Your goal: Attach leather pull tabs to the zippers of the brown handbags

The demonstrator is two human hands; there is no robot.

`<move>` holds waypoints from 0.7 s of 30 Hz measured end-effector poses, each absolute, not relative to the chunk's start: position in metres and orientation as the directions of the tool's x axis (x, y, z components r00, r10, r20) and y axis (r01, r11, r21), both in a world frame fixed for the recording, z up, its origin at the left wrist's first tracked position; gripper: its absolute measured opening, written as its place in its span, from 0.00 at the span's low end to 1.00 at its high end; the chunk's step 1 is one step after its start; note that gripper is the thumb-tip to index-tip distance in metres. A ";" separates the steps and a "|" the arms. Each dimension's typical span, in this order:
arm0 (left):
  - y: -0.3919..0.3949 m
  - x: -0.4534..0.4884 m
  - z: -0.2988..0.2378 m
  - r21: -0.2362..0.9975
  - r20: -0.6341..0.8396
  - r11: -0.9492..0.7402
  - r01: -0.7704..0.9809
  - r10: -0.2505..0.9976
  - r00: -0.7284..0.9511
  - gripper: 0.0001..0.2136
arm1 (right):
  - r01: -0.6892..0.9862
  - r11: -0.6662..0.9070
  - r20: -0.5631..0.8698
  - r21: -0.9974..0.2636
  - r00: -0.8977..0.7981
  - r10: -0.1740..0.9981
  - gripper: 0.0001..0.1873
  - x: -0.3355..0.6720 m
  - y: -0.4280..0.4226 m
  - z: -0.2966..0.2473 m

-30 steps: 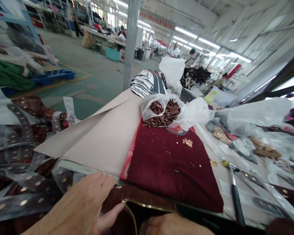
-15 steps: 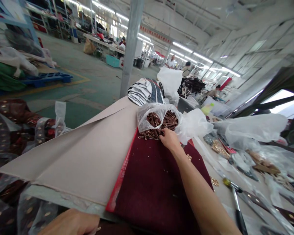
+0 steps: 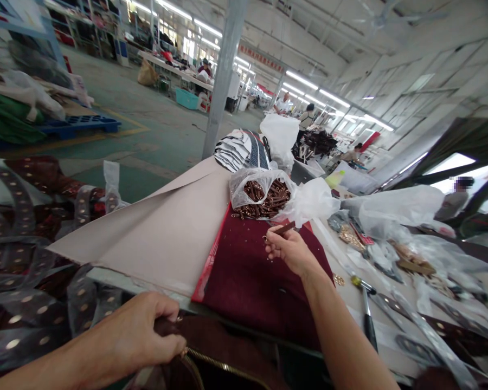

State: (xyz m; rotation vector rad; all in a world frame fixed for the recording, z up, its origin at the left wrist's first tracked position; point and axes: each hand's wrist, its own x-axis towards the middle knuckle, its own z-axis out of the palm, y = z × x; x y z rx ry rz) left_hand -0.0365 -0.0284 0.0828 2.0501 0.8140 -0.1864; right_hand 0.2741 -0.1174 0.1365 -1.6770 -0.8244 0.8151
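My right hand (image 3: 284, 249) is closed on a brown zipper pull (image 3: 283, 228), a short strip with a small gold ring at one end, above the dark maroon cloth (image 3: 248, 276). Just beyond it, a clear plastic bag (image 3: 238, 187) lies on its side, full of similar brown pulls (image 3: 264, 197). At the bottom, my left hand (image 3: 146, 330) grips the edge of a dark brown bag (image 3: 223, 341) near the end of its gold zipper (image 3: 223, 365). The bag's mouth is parted, and its lower part is out of frame.
A hammer (image 3: 366, 309) lies right of the cloth, near gold metal fittings (image 3: 339, 279). Plastic bags (image 3: 394, 208) cover the right side. Grey-beige board (image 3: 154, 233) spans the left of the table, with plastic-wrapped studded straps (image 3: 20, 292) beyond. A metal post (image 3: 223, 81) stands behind.
My right hand has drawn back from the pile with a brown zipper pull in it. My left hand has come up into view with the brown bag's zippered edge.
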 end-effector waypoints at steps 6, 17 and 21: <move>-0.014 -0.032 0.097 0.813 -0.370 -0.352 0.464 0.303 0.878 0.15 | -0.099 -0.125 -0.156 -0.987 0.451 0.879 0.28 0.200 -0.157 0.134; -0.016 -0.043 0.104 0.933 -0.293 -0.165 0.320 0.165 0.942 0.18 | 0.358 -0.041 0.061 -0.933 0.268 0.962 0.06 0.108 -0.186 0.113; -0.016 -0.047 0.103 0.906 -0.254 -0.289 0.309 0.213 0.944 0.24 | 0.524 -0.014 0.105 -0.851 0.198 0.975 0.04 0.103 -0.184 0.113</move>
